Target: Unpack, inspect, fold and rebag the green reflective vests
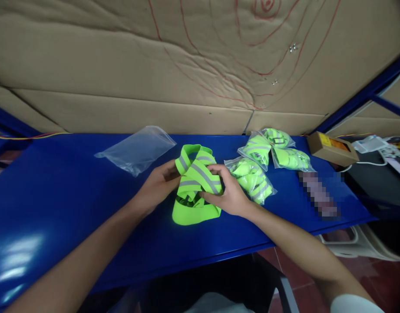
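Observation:
A bundle of neon green strap with grey reflective stripes (200, 176) lies folded on the blue table, with loops standing up at its top left and a wide loop at its near edge. My left hand (160, 184) grips its left side, the fingertips partly hidden behind the strap. My right hand (227, 191) pinches the right side between thumb and fingers. Dark parts, perhaps buckles, show inside the folds. To the right of my right hand sits a clear bag holding green strap (253, 180).
An empty clear plastic bag (137, 150) lies at the back left of the blue table (72, 187). More bagged green straps (258, 148) are at the back right, beside a cardboard box (332, 148) and a pixelated item (319, 194). Cardboard (121, 65) stands behind the table.

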Tool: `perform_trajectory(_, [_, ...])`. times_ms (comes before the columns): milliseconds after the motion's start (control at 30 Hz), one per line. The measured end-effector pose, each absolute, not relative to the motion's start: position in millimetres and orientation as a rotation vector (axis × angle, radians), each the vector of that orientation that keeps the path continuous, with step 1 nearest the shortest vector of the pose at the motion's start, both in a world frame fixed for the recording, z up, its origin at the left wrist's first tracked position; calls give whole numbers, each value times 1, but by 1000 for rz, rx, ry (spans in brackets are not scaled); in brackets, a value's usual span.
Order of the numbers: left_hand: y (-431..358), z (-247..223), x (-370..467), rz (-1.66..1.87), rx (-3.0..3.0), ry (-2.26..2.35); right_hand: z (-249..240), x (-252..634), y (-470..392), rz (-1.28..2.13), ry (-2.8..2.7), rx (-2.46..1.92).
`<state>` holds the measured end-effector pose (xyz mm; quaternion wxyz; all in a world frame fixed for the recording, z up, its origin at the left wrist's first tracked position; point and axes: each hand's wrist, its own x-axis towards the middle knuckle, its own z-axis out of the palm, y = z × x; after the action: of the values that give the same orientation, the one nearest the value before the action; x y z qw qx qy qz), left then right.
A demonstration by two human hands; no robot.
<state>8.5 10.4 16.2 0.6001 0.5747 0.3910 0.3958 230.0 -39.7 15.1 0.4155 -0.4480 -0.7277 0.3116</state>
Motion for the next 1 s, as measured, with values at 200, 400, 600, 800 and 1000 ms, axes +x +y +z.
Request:
perform_trajectory(200, [7, 16, 8, 1048, 1603, 1332, 15, 239, -34, 836, -1800, -1028])
perform_trajectory(400, [14, 18, -1, 920, 1684, 1159, 13, 239, -40, 501, -2005, -902])
perform_trajectory(600, [13, 15, 7, 897, 1214, 766, 21, 239, -46, 252, -2154, -808])
perform_trajectory(800, [4, 17, 10, 859, 1225, 637, 20, 246, -46, 255, -2173, -814])
perform_trajectory(1000, [-1, 19, 12, 788, 1209, 684, 21, 245, -48, 196, -2197, -838])
